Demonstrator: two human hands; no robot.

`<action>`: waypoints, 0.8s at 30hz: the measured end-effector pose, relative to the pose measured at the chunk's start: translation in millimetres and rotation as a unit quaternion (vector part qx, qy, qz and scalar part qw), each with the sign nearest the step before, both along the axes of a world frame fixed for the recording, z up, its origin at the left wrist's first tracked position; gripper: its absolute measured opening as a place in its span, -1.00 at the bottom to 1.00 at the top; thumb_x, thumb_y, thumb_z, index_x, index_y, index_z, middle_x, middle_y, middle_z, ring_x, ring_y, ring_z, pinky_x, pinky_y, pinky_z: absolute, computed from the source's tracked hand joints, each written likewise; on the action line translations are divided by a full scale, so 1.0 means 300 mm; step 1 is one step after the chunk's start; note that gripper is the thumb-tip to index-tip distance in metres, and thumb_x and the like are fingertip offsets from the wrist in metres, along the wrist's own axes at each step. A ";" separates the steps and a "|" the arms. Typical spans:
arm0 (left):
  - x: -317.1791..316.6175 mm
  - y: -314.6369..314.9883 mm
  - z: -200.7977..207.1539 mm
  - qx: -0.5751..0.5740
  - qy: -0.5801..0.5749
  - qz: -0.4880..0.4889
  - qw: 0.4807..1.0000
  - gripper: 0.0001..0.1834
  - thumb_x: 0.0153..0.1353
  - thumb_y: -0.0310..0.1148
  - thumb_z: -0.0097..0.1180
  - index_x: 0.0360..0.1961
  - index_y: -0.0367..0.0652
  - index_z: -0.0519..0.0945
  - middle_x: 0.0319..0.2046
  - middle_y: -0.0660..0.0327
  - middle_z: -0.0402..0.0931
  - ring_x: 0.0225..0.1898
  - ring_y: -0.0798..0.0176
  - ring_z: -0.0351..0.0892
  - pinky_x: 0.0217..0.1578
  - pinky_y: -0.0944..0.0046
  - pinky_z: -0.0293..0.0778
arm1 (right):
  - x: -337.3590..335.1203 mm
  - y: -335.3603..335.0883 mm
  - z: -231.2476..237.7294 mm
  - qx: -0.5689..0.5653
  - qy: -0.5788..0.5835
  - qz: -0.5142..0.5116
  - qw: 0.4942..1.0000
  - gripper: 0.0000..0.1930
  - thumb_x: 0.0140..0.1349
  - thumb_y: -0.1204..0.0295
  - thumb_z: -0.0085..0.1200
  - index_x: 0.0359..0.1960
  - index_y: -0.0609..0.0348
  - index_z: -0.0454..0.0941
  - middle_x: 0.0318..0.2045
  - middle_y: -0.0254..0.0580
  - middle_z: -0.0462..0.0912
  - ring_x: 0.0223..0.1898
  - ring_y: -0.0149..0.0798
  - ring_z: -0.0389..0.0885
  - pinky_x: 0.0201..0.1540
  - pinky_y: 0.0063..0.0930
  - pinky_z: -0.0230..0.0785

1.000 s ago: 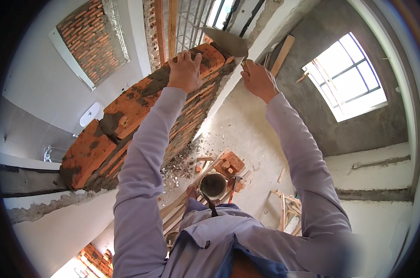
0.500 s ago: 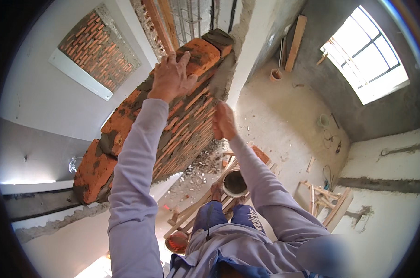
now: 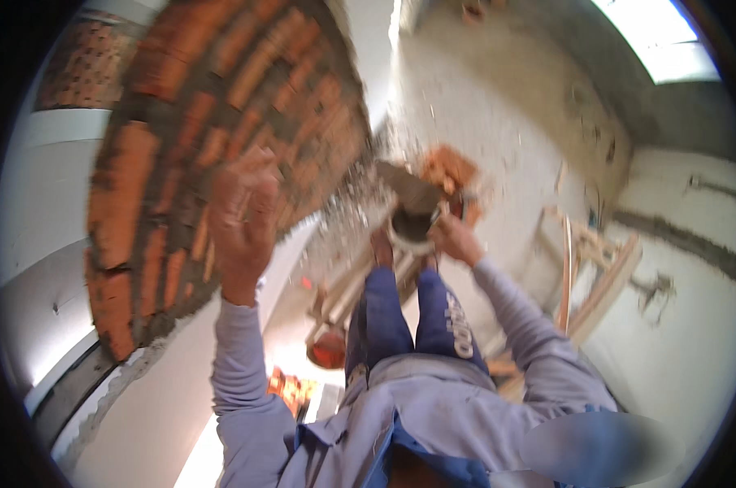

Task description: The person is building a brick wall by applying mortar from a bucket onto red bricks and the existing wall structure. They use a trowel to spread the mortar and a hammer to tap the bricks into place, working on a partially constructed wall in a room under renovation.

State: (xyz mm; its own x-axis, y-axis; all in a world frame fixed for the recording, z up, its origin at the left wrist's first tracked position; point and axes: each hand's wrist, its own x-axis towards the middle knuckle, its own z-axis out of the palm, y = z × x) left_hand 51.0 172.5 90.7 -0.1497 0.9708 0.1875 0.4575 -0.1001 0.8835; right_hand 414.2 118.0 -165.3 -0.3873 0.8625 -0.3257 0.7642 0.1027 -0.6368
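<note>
My right hand (image 3: 457, 237) is closed around the handle of a trowel. The trowel's grey, pointed blade (image 3: 411, 192) is over a round bucket (image 3: 398, 242) with grey mortar inside, close in front of my feet. My left hand (image 3: 244, 224) is raised in front of the brick wall (image 3: 221, 106), its fingers loosely extended and holding nothing. Motion smears both hands and the wall, whose red bricks alternate with grey mortar joints.
Orange bricks (image 3: 449, 167) are piled just beyond the bucket. A reddish container (image 3: 327, 350) stands left of my legs among wooden planks. At right, a wooden frame (image 3: 583, 268) leans near the white wall. Rubble (image 3: 347, 211) lies along the brick wall's foot.
My left hand has come off the wall's top brick and drawn back. My right hand has moved from the wall's side down to the bucket, and the trowel now shows. The view has tilted downward.
</note>
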 end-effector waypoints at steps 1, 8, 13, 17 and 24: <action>0.037 -0.128 -0.166 -0.076 0.019 -0.027 0.997 -0.83 0.23 -0.30 0.23 -0.29 -0.19 0.61 -0.03 -0.02 0.55 0.13 -0.08 0.46 0.21 0.05 0.27 | 0.083 -0.007 -0.048 -0.042 -0.086 -0.026 0.995 -0.72 0.18 0.25 0.12 -0.25 0.21 0.47 -0.37 0.17 0.65 -0.30 0.16 0.66 -0.24 0.01 0.47; 0.456 -1.054 -1.099 -0.504 0.186 -0.289 0.792 -0.08 0.04 0.23 0.24 0.32 -0.09 0.32 0.31 -0.12 0.18 0.32 -0.23 0.15 0.33 -0.08 0.08 | 0.229 -0.082 -0.677 -0.190 -0.325 0.041 0.926 -0.76 0.20 0.39 -0.01 -0.21 0.33 0.54 -0.27 0.24 0.67 -0.14 0.17 0.68 -0.10 -0.06 0.56; 0.510 -1.090 -1.172 -0.545 0.138 -0.183 0.806 -0.23 0.07 0.07 0.23 0.26 -0.10 0.40 0.28 -0.04 0.22 0.36 -0.22 0.04 0.38 -0.18 -0.10 | 0.122 -0.103 -1.099 -0.203 -0.305 -0.023 0.930 -0.78 0.19 0.41 0.00 -0.29 0.31 0.62 -0.23 0.25 0.67 -0.12 0.13 0.68 -0.10 -0.12 0.57; 0.550 -1.129 -1.202 -0.527 0.173 -0.164 0.816 -0.32 0.08 -0.03 0.21 0.20 -0.13 0.45 0.27 0.01 0.26 0.38 -0.15 0.05 0.38 -0.25 -0.18 | -0.011 -0.118 -1.185 -0.272 -0.230 0.023 0.934 -0.73 0.18 0.40 -0.01 -0.23 0.35 0.63 -0.19 0.28 0.65 -0.10 0.16 0.66 -0.04 -0.10 0.55; 0.554 -1.118 -1.215 -0.534 0.171 -0.175 0.809 -0.38 0.08 -0.10 0.20 0.17 -0.09 0.48 0.32 0.01 0.22 0.44 -0.15 -0.04 0.39 -0.29 -0.22 | -0.004 -0.392 -1.295 -0.302 -0.045 -0.150 0.940 -0.61 -0.01 0.27 0.23 -0.23 0.35 0.57 -0.31 0.25 0.63 -0.17 0.22 0.61 -0.09 -0.09 0.44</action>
State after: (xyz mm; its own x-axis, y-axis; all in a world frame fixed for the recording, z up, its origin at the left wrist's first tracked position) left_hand 217.0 -162.8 -273.8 0.0531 0.5774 -0.8147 0.8021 0.4614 0.3792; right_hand 413.1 0.4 -553.7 -0.1041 0.5752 -0.8114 0.7544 -0.4859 -0.4413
